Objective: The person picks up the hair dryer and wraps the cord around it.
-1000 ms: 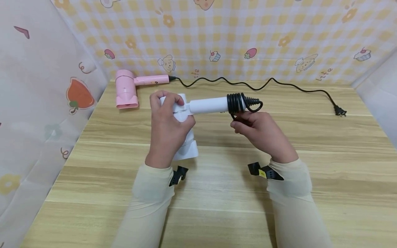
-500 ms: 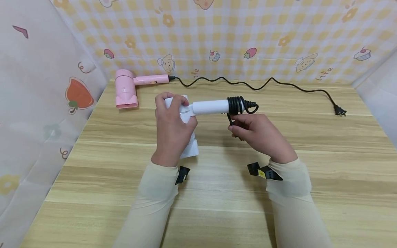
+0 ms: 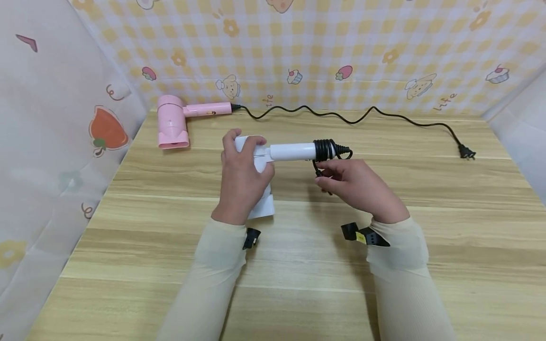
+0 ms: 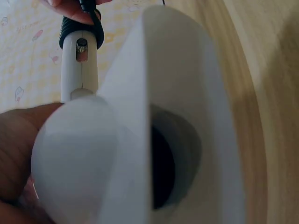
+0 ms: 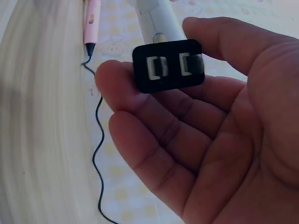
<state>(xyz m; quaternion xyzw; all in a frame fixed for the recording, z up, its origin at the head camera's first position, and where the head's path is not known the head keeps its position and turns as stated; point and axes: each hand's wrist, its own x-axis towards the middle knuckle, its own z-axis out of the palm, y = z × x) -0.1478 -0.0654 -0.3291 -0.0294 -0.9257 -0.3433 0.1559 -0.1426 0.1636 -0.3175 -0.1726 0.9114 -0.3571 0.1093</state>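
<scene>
My left hand grips the head of a white hair dryer, thumb on one side and fingers over the other. The dryer's handle points right. Its nozzle fills much of the left wrist view. A black cord is wound in several tight turns round the handle's end, and a short length hangs down from the coil. At that free end my right hand pinches the black plug between thumb and fingers. In the right wrist view the plug's two prongs face the camera.
A pink hair dryer lies at the back left of the wooden table. Its black cord runs wavily along the back edge to a plug at the right. A checked cloth hangs behind.
My left hand has brought the white hair dryer slightly right and nearer to me. My right hand has dropped a little below the coil, with the plug end drawn down from it.
</scene>
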